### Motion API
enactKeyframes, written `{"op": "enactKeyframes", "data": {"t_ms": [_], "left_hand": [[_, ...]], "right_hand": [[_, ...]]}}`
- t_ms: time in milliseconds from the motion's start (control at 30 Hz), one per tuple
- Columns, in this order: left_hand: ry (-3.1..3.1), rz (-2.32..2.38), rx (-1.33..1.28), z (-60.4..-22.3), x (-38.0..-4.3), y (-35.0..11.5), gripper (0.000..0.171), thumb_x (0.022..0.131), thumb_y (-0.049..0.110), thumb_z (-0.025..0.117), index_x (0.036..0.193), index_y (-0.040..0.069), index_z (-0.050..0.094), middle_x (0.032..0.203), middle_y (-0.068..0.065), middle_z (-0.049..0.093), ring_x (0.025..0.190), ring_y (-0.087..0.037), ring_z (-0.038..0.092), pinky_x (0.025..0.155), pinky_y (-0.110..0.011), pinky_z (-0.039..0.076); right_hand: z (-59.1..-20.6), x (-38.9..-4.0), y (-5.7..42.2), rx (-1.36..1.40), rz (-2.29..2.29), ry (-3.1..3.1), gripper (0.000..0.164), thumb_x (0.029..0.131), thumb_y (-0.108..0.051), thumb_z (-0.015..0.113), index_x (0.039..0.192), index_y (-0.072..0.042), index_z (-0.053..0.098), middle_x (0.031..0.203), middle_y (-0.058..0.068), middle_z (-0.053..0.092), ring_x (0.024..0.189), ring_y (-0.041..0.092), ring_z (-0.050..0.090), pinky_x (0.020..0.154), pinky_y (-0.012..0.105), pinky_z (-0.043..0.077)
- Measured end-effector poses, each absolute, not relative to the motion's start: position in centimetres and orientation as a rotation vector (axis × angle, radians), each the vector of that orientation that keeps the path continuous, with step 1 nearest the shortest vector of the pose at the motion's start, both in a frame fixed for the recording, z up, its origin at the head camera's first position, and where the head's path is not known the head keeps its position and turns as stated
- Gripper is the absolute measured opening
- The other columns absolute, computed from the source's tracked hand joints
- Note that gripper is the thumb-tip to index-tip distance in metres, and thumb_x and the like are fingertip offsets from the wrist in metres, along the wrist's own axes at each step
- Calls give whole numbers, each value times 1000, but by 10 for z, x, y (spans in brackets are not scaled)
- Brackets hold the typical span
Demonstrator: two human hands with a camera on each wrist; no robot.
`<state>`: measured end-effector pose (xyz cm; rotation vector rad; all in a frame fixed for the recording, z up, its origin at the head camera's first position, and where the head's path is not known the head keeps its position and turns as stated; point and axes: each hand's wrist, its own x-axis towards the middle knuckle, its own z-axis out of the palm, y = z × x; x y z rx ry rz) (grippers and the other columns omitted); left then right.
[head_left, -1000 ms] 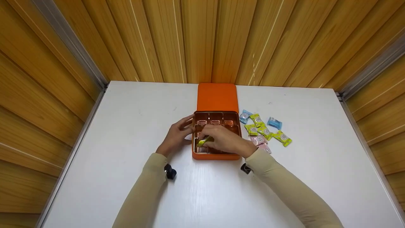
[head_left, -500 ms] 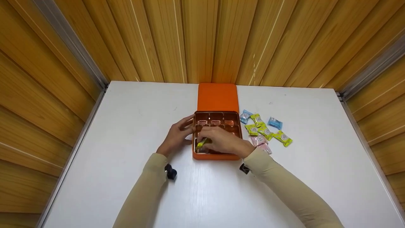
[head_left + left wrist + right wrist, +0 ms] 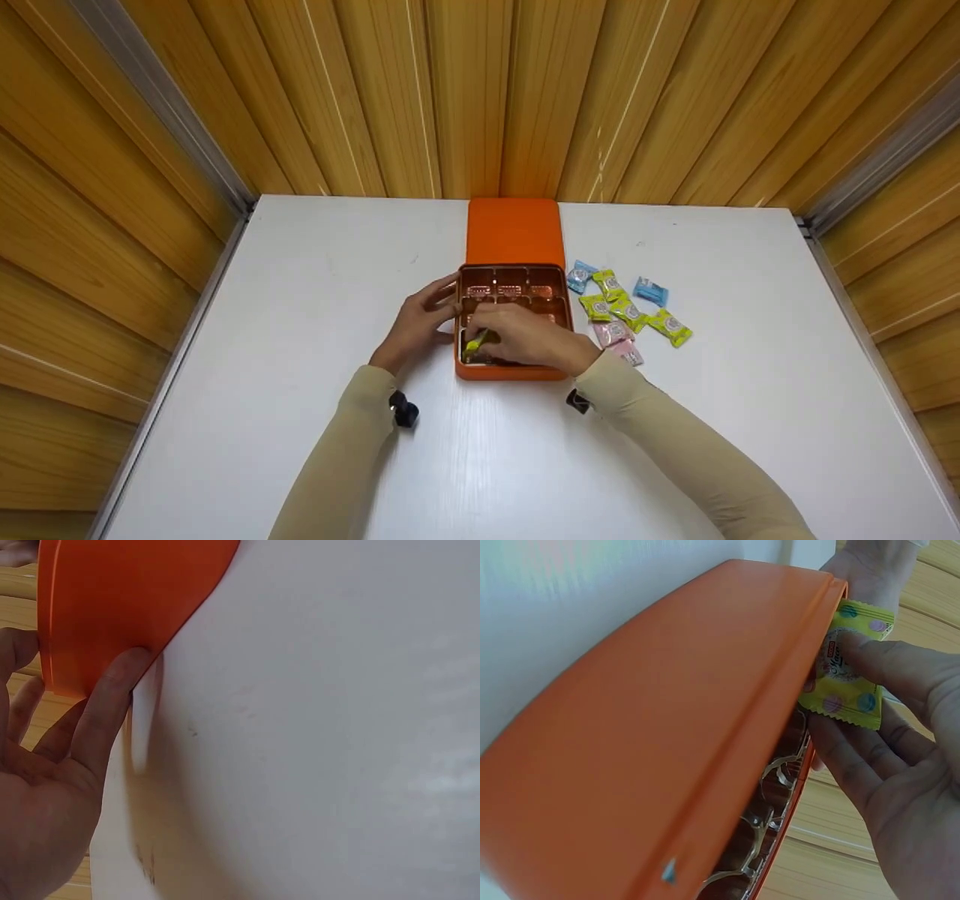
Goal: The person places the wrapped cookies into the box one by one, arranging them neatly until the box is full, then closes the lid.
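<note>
An orange box (image 3: pixel 514 372) sits on the white table with its divided tray uppermost. At its front-left compartment, my right hand (image 3: pixel 525 334) pinches a yellow-green wrapped candy (image 3: pixel 847 664) between thumb and fingers. In the right wrist view, the candy stands upright at the box's inner corner, partly below the rim, its printed face towards the thumb. My left hand (image 3: pixel 418 322) rests against the left side of the box. Its fingers (image 3: pixel 112 686) are spread and fairly straight, touching the orange wall in the left wrist view. The right hand hides several compartments.
Right of the box lie several yellow-green candies (image 3: pixel 671 328), two blue candies (image 3: pixel 651 291) and some pink ones (image 3: pixel 615 332). An orange lid (image 3: pixel 515 231) lies directly behind the box. Wood-patterned panels (image 3: pixel 480 97) rise at the table's back and sides.
My right hand has shifted slightly towards me and lower over the front-left compartment, the candy still pinched and tilting a little. The left hand has stayed at the box's side.
</note>
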<state>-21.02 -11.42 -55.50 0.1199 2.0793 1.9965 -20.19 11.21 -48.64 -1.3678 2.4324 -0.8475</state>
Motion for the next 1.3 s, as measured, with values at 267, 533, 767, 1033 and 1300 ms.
{"op": "enactKeyframes", "data": {"t_ms": [267, 533, 767, 1033, 1300], "left_hand": [[2087, 1997, 111, -555, -211, -114, 59, 103, 11, 68, 157, 29, 55, 154, -11, 56, 128, -33, 64, 78, -47, 66], [2093, 1999, 126, -556, -211, -115, 57, 104, 12, 69, 158, 27, 55, 156, -14, 54, 130, -35, 63, 78, -47, 65], [2082, 2006, 125, -556, -211, -114, 59, 104, 10, 68, 158, 26, 54, 156, -14, 54, 131, -35, 62, 78, -48, 65], [2101, 1985, 140, -556, -210, -114, 61, 103, 10, 67, 160, 27, 52, 157, -14, 52, 132, -37, 62, 79, -48, 65], [2068, 2029, 147, -557, -211, -114, 59, 104, 7, 67, 159, 23, 53, 156, -17, 53, 131, -39, 62, 78, -49, 65]], "right_hand": [[-487, -201, 112, -1333, -840, 2415, 19, 96, 0, 76, 114, -6, 74, 112, 6, 70, 102, 22, 67, 94, 34, 59], [-486, -200, 111, -1302, -827, 2424, 18, 97, 0, 75, 115, -5, 75, 113, 7, 70, 102, 25, 67, 94, 35, 59], [-487, -199, 111, -1300, -855, 2417, 17, 97, 0, 75, 114, -4, 75, 112, 7, 69, 101, 26, 67, 92, 37, 59], [-488, -197, 111, -1316, -910, 2405, 17, 96, 2, 75, 113, -2, 75, 111, 9, 69, 101, 29, 69, 91, 41, 60], [-489, -197, 112, -1288, -953, 2394, 17, 97, 1, 75, 113, -2, 75, 110, 9, 69, 101, 31, 70, 91, 43, 61]]}}
